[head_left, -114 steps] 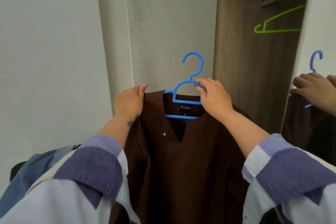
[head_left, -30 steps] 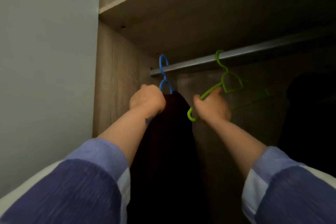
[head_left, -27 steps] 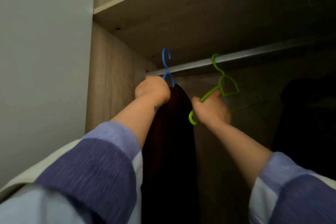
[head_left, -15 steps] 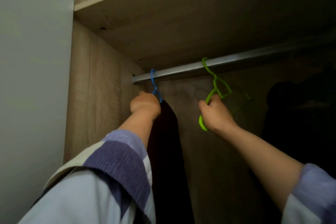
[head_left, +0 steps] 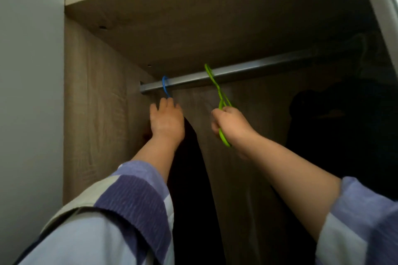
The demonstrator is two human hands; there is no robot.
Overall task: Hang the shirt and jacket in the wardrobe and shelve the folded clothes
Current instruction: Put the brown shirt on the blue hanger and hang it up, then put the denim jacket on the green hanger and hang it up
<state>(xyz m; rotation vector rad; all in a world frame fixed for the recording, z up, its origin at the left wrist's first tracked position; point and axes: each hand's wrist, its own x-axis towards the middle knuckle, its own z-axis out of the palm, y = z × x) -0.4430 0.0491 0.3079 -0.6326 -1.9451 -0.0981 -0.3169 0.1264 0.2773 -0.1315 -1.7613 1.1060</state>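
Shirt (head_left: pixel 191 178) hanging below left grip (head_left: pixel 167 120), blue hanger (head_left: pixel 165 87) hooked on rail (head_left: pixel 237 72)

The single head-worn camera is looking forward and steeply upward into the open wooden wardrobe (head_left: pixel 103 114), close enough that both raised forearms are filling the lower frame. It is facing the grey metal hanging rail (head_left: pixel 247 71) from below, with the underside of the upper wooden shelf (head_left: pixel 215 17) spanning the top.

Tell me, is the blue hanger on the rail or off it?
On. The blue hanger has its hook looped over the metal rail, with the dark shirt hanging below.
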